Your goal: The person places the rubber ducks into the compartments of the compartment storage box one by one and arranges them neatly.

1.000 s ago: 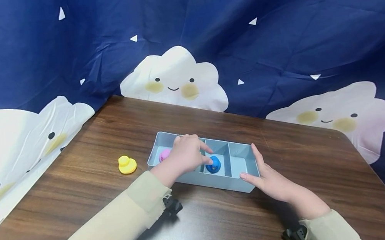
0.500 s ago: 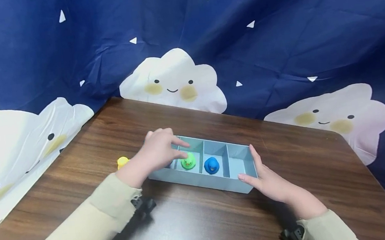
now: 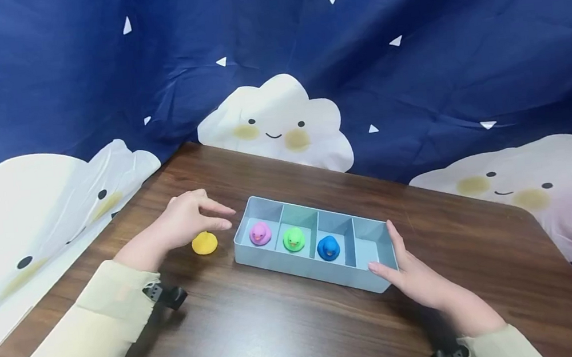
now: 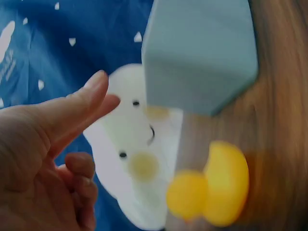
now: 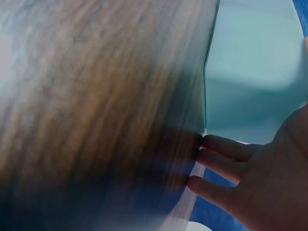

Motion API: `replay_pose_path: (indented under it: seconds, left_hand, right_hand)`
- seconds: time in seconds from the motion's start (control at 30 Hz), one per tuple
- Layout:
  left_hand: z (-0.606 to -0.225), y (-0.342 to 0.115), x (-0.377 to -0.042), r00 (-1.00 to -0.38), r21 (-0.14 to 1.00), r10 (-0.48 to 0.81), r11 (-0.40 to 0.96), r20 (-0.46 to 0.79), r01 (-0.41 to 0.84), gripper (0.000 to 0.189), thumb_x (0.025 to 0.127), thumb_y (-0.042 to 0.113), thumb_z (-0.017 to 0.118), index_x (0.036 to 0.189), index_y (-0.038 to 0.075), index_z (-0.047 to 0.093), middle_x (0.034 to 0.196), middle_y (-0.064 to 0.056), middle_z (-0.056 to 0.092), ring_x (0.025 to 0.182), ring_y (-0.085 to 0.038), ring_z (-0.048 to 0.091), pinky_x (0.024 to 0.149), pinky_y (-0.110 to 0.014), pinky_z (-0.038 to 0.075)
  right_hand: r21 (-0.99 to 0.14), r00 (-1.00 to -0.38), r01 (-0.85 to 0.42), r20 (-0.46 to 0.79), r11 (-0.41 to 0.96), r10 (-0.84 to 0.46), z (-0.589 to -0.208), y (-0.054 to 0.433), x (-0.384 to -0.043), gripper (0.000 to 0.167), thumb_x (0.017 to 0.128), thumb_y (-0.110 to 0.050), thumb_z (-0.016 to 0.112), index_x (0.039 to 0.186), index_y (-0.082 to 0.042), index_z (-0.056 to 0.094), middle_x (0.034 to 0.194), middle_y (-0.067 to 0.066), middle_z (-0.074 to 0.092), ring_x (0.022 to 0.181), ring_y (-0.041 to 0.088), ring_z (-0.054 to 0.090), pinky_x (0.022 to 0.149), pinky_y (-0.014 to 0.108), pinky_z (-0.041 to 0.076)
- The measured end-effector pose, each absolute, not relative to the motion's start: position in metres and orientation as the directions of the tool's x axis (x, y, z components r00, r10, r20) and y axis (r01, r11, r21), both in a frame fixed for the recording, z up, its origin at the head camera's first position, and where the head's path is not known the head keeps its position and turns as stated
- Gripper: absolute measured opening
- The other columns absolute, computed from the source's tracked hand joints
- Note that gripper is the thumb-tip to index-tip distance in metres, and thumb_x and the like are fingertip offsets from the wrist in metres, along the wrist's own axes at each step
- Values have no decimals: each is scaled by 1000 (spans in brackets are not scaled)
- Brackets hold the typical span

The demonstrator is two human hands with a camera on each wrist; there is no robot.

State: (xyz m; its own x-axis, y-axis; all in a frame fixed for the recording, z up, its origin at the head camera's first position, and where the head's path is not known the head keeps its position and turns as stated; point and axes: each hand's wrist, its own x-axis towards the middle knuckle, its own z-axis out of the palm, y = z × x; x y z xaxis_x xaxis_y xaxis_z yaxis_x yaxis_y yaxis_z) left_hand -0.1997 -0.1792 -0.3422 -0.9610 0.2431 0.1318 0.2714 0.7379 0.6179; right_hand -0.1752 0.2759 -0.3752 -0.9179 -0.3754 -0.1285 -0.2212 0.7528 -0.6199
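A light blue box with a row of compartments stands on the table. From its left end, a pink toy duck, a green toy duck and a blue toy duck each sit in their own compartment; the rightmost shows only its floor. My right hand holds the box's right end between thumb and fingers. Left of the box, a yellow toy duck lies on the wood, its head hidden behind my left hand. That hand hovers there with thumb and forefinger apart, holding nothing.
The brown wooden table reaches back to a dark blue curtain printed with white smiling clouds. Black straps with small cameras sit at both wrists.
My left hand has moved left from the blue duck, across the box, to the yellow duck. The pink and green ducks have come into sight. My right hand stays at the box's end.
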Motion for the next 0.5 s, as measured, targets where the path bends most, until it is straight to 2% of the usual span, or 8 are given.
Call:
replay_pose_path:
  seconds: [0.23, 0.5]
  left_hand:
    - [-357, -212, -199, -969, 653, 234, 721, 86, 232, 31, 81, 35, 82, 109, 23, 79, 88, -3, 57, 79, -21, 47, 68, -37, 38]
    - [-377, -235, -200, -969, 677, 245, 706, 42, 207, 33, 81, 31, 82, 111, 18, 78, 91, -5, 59, 82, -22, 48, 71, -37, 38]
  right_hand:
    - [-620, -919, -218, -129, 753, -373, -375, 276, -174, 102, 99, -43, 57, 153, -18, -25, 156, 35, 1, 140, 52, 16, 105, 68, 21]
    - [-625, -920, -207, -137, 752, -367, -375, 276, -174, 101, 99, -45, 56, 153, -18, -26, 155, 38, 3, 140, 52, 18, 105, 68, 20]
